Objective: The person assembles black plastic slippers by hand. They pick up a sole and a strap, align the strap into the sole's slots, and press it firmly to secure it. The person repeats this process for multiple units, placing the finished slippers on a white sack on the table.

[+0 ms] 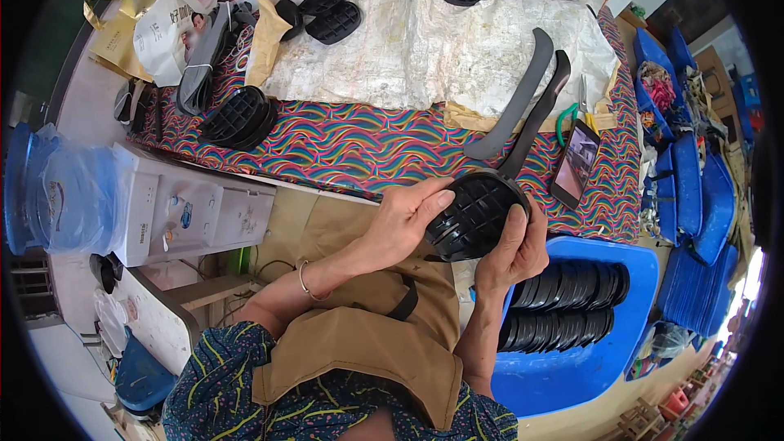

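Above my lap I hold a black, rounded piece with a grid of ribs, like a shoe heel (474, 219), its gridded face turned up toward me. My left hand (408, 211) is closed on its left edge, thumb on top. Around its right edge my right hand (516, 247) is closed, thumb pressed on the ribbed face. Whether it is one piece or several stacked, I cannot tell. Just beyond it lie a curved grey strip (516, 98) and a darker, narrower strip (539, 112), whose near end reaches behind the held piece.
A blue tub (563, 380) with rows of black pieces stands at my right. On the patterned tablecloth (343, 135) are a phone (576, 165), scissors (565, 121) and a stack of gridded pieces (238, 118). More lie on the white sheet (384, 57). A water dispenser (192, 208) stands left.
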`<state>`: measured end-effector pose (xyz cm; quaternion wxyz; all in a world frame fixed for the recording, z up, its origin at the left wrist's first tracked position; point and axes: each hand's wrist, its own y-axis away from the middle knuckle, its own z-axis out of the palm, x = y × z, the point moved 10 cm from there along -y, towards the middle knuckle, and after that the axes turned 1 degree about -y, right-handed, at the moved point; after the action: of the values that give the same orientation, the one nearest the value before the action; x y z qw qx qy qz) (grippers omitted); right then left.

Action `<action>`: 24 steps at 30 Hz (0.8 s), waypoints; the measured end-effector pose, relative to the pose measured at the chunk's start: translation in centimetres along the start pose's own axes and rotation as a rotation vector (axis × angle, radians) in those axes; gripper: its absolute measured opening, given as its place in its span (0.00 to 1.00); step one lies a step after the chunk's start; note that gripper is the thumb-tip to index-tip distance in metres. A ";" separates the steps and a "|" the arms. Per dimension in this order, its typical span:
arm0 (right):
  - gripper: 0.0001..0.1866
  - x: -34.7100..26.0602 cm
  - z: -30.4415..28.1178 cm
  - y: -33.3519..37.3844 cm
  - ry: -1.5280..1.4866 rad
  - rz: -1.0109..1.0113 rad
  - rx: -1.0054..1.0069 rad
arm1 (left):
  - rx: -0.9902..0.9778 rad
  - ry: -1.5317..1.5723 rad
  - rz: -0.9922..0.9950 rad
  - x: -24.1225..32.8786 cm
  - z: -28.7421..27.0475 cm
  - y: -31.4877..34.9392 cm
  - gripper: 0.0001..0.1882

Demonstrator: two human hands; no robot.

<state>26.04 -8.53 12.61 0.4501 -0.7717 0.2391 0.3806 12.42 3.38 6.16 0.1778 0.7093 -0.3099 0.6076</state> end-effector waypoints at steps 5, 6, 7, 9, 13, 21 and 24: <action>0.13 0.5 -0.5 0.4 -0.029 0.003 0.107 | -0.099 0.173 -0.060 0.9 0.9 0.5 0.21; 0.13 0.8 -0.3 0.7 -0.050 0.023 0.092 | -0.116 0.173 -0.037 0.9 0.9 0.5 0.22; 0.14 1.1 -0.2 1.1 -0.069 0.045 0.076 | -0.113 0.154 0.063 1.0 0.7 0.3 0.23; 0.14 2.0 0.2 1.8 -0.149 0.090 0.072 | -0.098 0.069 0.143 0.9 0.4 0.8 0.25; 0.15 3.5 2.0 2.4 -0.284 0.238 -0.058 | -0.042 -0.210 0.103 2.9 -1.5 0.3 0.30; 0.29 -0.8 6.0 1.5 0.097 -0.178 -0.410 | -0.035 -0.729 0.517 3.0 -3.7 0.0 0.35; 0.28 -2.2 9.9 1.7 0.073 -0.371 -0.559 | -0.098 -0.655 0.360 2.0 -4.0 -1.1 0.37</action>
<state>19.81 -0.58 10.49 0.2738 -0.9087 -0.0032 0.3150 10.26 6.23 8.99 -0.0068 0.7908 -0.4988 0.3546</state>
